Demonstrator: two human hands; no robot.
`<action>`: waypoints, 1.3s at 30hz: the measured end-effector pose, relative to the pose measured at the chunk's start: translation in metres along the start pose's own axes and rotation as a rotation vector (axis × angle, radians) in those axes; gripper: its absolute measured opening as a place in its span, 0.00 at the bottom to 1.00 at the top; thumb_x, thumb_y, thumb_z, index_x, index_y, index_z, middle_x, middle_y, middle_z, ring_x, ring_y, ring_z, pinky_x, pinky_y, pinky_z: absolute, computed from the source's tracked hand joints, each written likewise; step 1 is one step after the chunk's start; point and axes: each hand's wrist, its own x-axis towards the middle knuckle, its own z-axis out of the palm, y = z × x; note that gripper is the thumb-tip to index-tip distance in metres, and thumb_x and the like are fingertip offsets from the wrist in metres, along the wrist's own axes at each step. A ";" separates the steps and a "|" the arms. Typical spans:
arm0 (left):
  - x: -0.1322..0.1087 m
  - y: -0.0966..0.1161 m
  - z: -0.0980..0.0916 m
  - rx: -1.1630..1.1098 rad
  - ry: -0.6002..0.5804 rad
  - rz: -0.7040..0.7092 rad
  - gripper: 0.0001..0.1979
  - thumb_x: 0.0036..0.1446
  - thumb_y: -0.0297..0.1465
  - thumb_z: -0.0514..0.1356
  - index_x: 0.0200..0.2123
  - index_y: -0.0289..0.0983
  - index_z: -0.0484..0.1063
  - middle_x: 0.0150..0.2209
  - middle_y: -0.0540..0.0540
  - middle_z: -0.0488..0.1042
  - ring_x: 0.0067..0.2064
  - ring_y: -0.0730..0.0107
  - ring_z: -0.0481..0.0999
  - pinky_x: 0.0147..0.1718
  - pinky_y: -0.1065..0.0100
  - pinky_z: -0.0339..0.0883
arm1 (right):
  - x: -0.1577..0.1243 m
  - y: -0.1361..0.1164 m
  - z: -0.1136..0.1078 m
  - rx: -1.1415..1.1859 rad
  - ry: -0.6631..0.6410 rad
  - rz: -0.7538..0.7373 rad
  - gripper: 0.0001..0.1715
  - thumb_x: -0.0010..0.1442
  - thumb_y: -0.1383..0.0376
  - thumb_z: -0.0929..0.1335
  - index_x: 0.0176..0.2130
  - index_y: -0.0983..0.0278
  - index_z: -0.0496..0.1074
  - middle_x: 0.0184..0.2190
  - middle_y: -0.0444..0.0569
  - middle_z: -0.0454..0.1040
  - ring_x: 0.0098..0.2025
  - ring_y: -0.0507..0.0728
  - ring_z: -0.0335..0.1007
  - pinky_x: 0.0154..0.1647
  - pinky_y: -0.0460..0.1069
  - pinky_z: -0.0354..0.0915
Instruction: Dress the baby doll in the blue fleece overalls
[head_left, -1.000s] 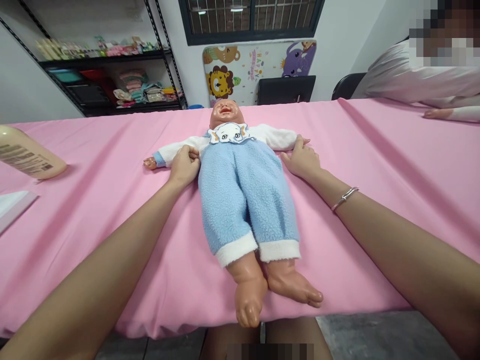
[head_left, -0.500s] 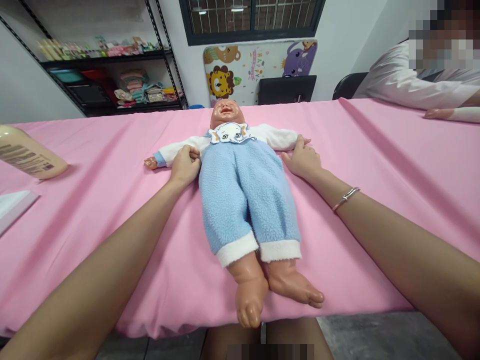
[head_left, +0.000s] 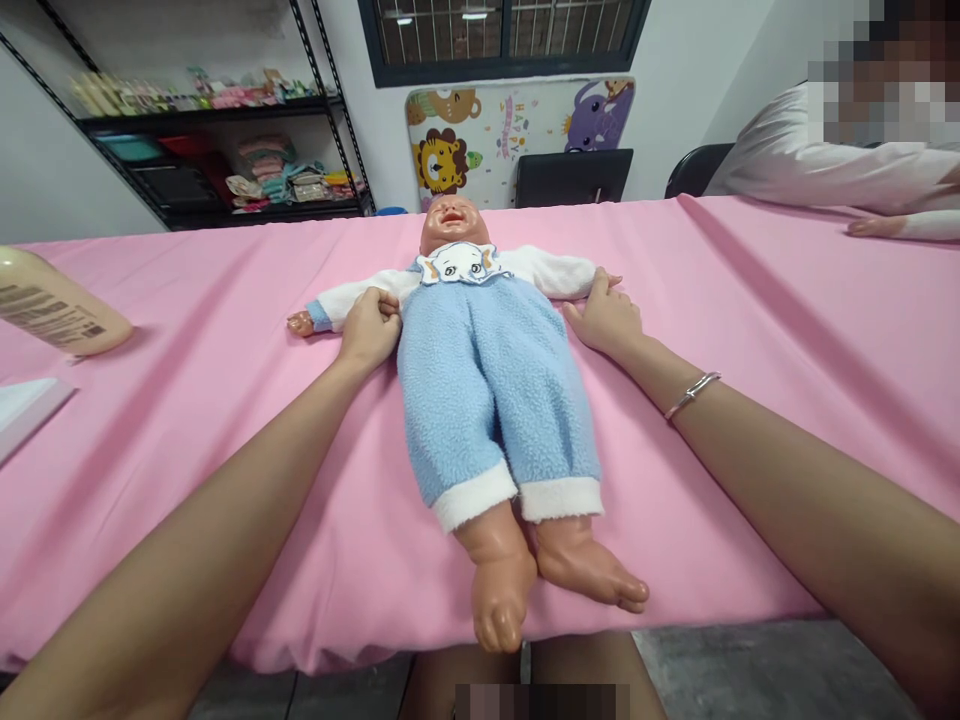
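Co-worker's sleeve (head_left: 810,160) has shifted; steady the doll (head_left: 450,380) between your open right hand (head_left: 611,322) and curled left hand (head_left: 369,330), its grip unclear.

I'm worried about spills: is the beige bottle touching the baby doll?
Apart: the head view shows pink cloth between the beige bottle and baby doll.

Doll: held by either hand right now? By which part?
Can't tell for sure. Left hand is curled beside the doll, at one sleeve; right hand is at the end of the other sleeve. Neither shows a clear grip.
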 end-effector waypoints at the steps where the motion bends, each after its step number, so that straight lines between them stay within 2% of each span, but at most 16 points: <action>1: 0.000 0.000 0.000 0.000 -0.002 -0.001 0.09 0.47 0.20 0.56 0.31 0.38 0.63 0.34 0.48 0.70 0.37 0.66 0.70 0.44 0.63 0.67 | 0.000 0.000 0.000 0.002 0.005 -0.002 0.47 0.62 0.54 0.61 0.68 0.77 0.38 0.59 0.76 0.57 0.60 0.78 0.56 0.56 0.68 0.56; 8: 0.001 0.000 0.000 -0.014 -0.003 0.006 0.09 0.47 0.19 0.55 0.31 0.38 0.63 0.33 0.49 0.70 0.37 0.67 0.70 0.43 0.63 0.67 | 0.002 0.001 0.001 -0.001 -0.020 0.003 0.46 0.63 0.55 0.60 0.68 0.76 0.38 0.59 0.73 0.57 0.60 0.76 0.56 0.57 0.66 0.55; 34: 0.000 0.000 0.001 0.000 0.000 -0.002 0.09 0.48 0.20 0.55 0.32 0.37 0.63 0.34 0.47 0.71 0.37 0.66 0.71 0.43 0.62 0.67 | 0.003 0.003 0.003 0.004 0.001 -0.008 0.46 0.62 0.53 0.61 0.67 0.76 0.40 0.58 0.74 0.58 0.60 0.77 0.57 0.56 0.68 0.57; 39: -0.001 0.000 0.001 -0.006 -0.001 0.008 0.09 0.48 0.19 0.55 0.32 0.37 0.63 0.34 0.48 0.70 0.37 0.66 0.70 0.44 0.62 0.67 | 0.003 0.003 0.002 -0.010 -0.025 -0.004 0.47 0.63 0.54 0.60 0.68 0.76 0.37 0.59 0.74 0.57 0.60 0.77 0.56 0.56 0.67 0.55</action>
